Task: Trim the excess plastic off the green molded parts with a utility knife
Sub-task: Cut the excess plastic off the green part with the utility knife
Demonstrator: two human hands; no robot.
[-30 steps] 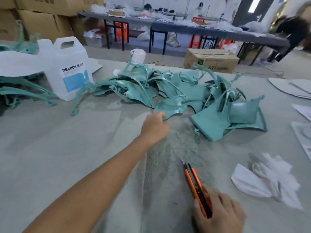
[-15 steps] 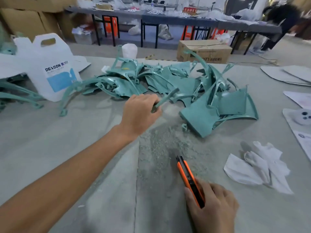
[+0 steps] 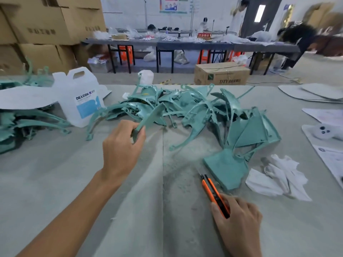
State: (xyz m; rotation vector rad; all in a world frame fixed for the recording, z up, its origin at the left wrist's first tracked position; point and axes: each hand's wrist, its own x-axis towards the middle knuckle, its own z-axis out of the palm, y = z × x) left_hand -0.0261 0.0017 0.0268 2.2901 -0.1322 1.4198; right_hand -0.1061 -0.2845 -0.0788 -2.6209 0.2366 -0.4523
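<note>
Grey bench point(image 3: 55, 182), shavings point(image 3: 178, 167) at centre. Your left hand point(image 3: 121, 149) pinches one green part point(image 3: 150, 117) at 11 o'clock, at the edge of the pile point(image 3: 196, 108), likely to free it. Your right hand point(image 3: 239, 227) grips the knife point(image 3: 213, 193) at 5 o'clock, blade forward, ready.

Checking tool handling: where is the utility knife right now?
Head view, lower right: the utility knife is gripped by the right hand, tip toward a flat green part.
</note>
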